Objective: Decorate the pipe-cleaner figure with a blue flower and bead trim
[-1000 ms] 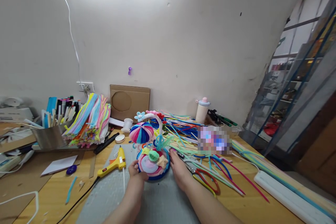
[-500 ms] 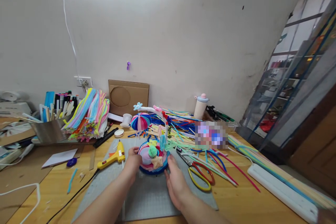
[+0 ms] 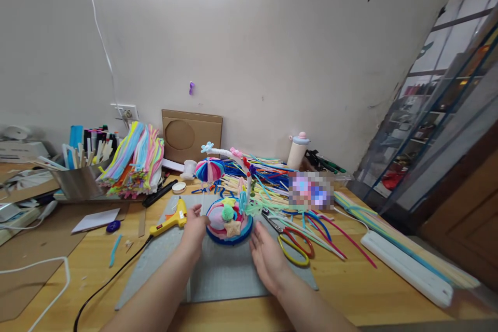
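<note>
A pipe-cleaner craft piece with a round blue-rimmed base (image 3: 229,239) stands on the grey cutting mat (image 3: 223,275). Its base carries a green pom-pom, a yellow star and a beige starfish shape. From it rises a curved white stem (image 3: 223,152) with small flowers, and a striped balloon-like ball (image 3: 210,170) hangs at the stem's left end. My left hand (image 3: 195,231) is at the base's left side, fingers apart. On the other side, my right hand (image 3: 268,254) lies open with fingers stretched, beside the rim; whether it touches is hard to see.
A yellow glue gun (image 3: 171,219) lies left of my left hand, its black cord trailing forward. Scissors (image 3: 293,244) with red and yellow handles lie at right. Loose pipe cleaners (image 3: 268,171) spread behind. A white power strip (image 3: 406,270) is at far right.
Both hands have loosened from the base and moved slightly apart from it. The whole scene sits a little higher in view as the camera tilts.
</note>
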`<state>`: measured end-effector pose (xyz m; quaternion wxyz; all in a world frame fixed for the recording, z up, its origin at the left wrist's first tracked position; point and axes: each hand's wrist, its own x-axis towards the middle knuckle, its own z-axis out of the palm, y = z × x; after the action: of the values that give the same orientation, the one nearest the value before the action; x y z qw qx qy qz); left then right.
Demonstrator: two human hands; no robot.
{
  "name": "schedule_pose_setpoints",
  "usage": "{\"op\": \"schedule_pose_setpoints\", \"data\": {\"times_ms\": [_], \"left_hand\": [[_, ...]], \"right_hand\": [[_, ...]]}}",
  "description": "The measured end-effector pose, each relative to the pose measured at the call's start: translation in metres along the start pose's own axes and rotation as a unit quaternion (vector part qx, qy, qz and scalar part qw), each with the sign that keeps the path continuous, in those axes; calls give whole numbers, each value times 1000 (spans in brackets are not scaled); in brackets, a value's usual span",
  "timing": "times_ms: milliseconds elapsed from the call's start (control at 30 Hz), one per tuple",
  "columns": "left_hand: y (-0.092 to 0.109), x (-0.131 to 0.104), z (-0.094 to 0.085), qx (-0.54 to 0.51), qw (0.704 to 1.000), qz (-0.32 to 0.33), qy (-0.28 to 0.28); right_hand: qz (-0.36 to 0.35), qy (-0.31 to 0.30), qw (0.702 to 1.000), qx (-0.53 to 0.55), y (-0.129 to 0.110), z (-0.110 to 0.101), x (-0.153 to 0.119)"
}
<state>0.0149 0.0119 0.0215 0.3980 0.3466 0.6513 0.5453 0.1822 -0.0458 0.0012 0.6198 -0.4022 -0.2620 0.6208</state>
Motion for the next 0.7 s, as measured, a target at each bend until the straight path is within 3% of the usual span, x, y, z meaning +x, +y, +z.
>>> {"op": "schedule_pose_setpoints", "data": {"times_ms": [100, 167, 233, 333, 433, 533, 700], "left_hand": [[17, -11, -17, -32, 993, 99, 48], [36, -12, -28, -46, 971, 222, 76], [58, -7, -36, -29, 951, 301, 69], [86, 4, -37, 36, 944, 328, -5], [100, 12, -29, 97, 941, 317, -60], [101, 10, -16, 142, 941, 305, -30], [95, -6, 9, 172, 933, 290, 125]], "right_hand": [[11, 72, 997, 19, -15, -7, 3], [-73, 86, 994, -6, -32, -4, 4], [-196, 86, 973, -83, -56, 5, 4], [-380, 30, 896, -227, -98, 30, 3], [-509, -47, 786, -348, -136, 60, 5], [-535, -99, 711, -446, -160, 88, 17], [-462, -90, 673, -570, -174, 124, 46]]}}
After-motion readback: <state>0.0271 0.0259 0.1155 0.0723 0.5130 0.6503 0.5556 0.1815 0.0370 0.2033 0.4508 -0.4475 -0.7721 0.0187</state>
